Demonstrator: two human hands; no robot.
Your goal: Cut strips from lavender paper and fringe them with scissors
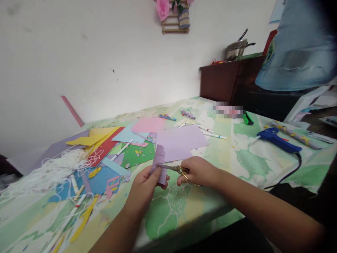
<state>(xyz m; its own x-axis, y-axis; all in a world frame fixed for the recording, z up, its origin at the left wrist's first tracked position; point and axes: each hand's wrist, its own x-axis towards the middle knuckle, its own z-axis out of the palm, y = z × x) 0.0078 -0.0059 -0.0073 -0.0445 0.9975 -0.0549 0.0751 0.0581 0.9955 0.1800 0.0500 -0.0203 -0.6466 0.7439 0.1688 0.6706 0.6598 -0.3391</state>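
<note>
**Light Paper Against Hard Metal**

The desk (184,207) is the largest thing, under a cover (247,160) printed in green and cream. On its left side lies a tangled, loose heap of white string (63,163). In the middle rests a flat lilac sheet (181,140). The right hand (197,170) has its fingers closed around the gold-coloured handles of the scissors (171,167); the left hand (146,181) pinches the lilac strip (159,156) by its lower part, thumb in front. The slim metal blades lie across this strip, which stands upright before the sheet, finely fringed along its upper right edge. I judge it very light, bendable and easy to tear, so the uncut lower part is the better place to hold. Smallest are the paper scraps (139,153), irregular in shape.
</note>
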